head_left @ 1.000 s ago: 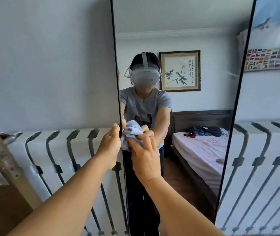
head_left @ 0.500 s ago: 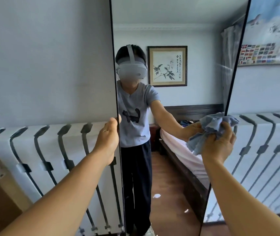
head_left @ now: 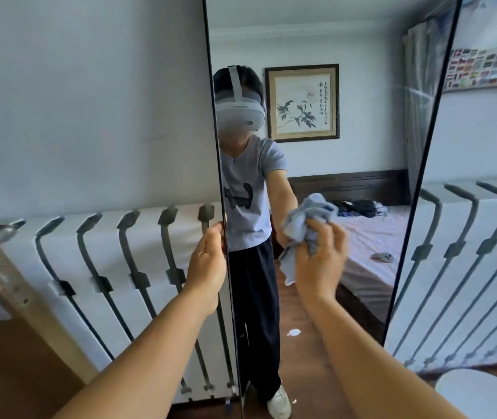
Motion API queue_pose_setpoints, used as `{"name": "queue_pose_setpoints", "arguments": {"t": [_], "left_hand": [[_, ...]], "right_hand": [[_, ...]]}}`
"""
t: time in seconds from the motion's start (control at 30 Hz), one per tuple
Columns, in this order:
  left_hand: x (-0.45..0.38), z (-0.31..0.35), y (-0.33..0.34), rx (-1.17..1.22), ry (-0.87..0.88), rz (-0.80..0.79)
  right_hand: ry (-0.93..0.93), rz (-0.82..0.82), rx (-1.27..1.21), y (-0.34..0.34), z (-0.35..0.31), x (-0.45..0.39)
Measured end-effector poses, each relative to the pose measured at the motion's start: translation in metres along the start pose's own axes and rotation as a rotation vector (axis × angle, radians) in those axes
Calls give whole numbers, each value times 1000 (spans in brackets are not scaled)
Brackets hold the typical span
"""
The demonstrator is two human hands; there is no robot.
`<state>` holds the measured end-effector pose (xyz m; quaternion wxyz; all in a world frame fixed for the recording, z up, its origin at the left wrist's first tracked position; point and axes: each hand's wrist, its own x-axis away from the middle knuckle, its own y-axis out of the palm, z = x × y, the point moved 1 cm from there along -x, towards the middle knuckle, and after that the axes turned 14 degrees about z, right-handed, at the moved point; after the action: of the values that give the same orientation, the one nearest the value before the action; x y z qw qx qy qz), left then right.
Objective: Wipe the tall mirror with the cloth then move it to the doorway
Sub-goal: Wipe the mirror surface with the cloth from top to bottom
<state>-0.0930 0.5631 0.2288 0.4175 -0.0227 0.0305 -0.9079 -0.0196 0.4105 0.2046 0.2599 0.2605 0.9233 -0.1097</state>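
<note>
The tall mirror (head_left: 359, 164) with a thin black frame stands upright in front of me against the wall. It reflects a person in a headset and a bed. My left hand (head_left: 208, 267) grips the mirror's left edge at about waist height. My right hand (head_left: 321, 261) is closed on a crumpled light blue cloth (head_left: 304, 219) and presses it against the glass near the middle of the mirror.
A white radiator cover with dark bars (head_left: 114, 267) runs along the wall on both sides of the mirror. A wooden door edge (head_left: 2, 276) juts in at the left. A white round object (head_left: 482, 394) sits at the bottom right. A flag poster (head_left: 485, 65) hangs top right.
My right hand swept the cloth from the mirror's left edge to its right edge, then back toward the middle. My left hand kept its hold on the left edge.
</note>
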Motion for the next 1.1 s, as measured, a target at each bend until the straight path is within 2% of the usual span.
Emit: {"name": "queue_pose_setpoints", "arguments": {"t": [0.17, 0.37, 0.47, 0.6, 0.9, 1.1], "left_hand": [[6, -8, -5, 27, -42, -25], [11, -15, -10, 41, -90, -43], [12, -20, -11, 47, -101, -38], [17, -30, -11, 2, -117, -58], [12, -60, 4, -58, -178, 66], [19, -71, 12, -19, -214, 112]], "right_hand": [[-364, -265, -19, 27, -27, 69], [-465, -336, 44, 28, -24, 73], [-336, -309, 49, 15, -10, 57], [-132, -125, 55, -13, 24, 28], [204, 50, 221, -81, 81, -46], [217, 54, 215, -93, 97, -54]]}}
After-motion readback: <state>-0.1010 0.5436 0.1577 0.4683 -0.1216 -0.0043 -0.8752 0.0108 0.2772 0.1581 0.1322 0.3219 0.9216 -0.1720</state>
